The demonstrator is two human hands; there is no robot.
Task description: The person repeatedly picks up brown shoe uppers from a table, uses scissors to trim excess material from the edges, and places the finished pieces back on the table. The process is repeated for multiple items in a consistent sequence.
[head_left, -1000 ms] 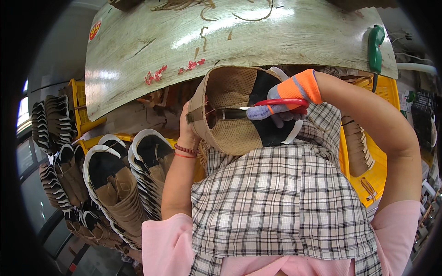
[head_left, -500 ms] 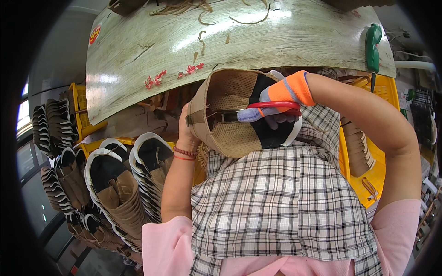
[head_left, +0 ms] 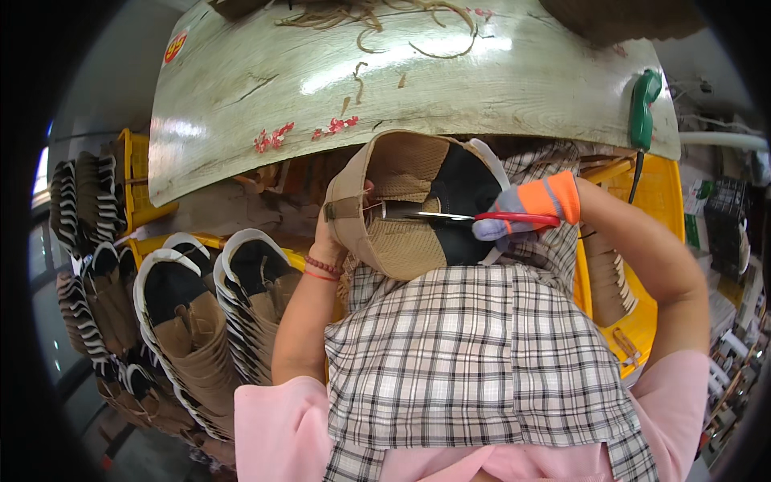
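A tan shoe upper (head_left: 349, 181) with a black lining and a white edge rests against my checked apron (head_left: 434, 353), its inside turned up. My left hand (head_left: 328, 241) grips its left side by the tan band, with most of the fingers hidden behind the material. In my right hand (head_left: 526, 210), which wears an orange and grey glove, are red-handled scissors (head_left: 516, 217). Their blades reach left into the upper's opening, pointing at thin loose threads (head_left: 374, 206) beside the band.
The pale wooden table (head_left: 241, 104) ahead carries tan scraps (head_left: 345, 16), red bits (head_left: 275, 138) and a green handheld tool (head_left: 643, 108) with a black cord. Stacked uppers (head_left: 197, 345) stand at my left. A yellow crate (head_left: 654, 193) holding more uppers is at my right.
My gloved right hand has drawn back to the right, out of the upper, so the scissor blades now show. My left hand keeps its hold on the upper.
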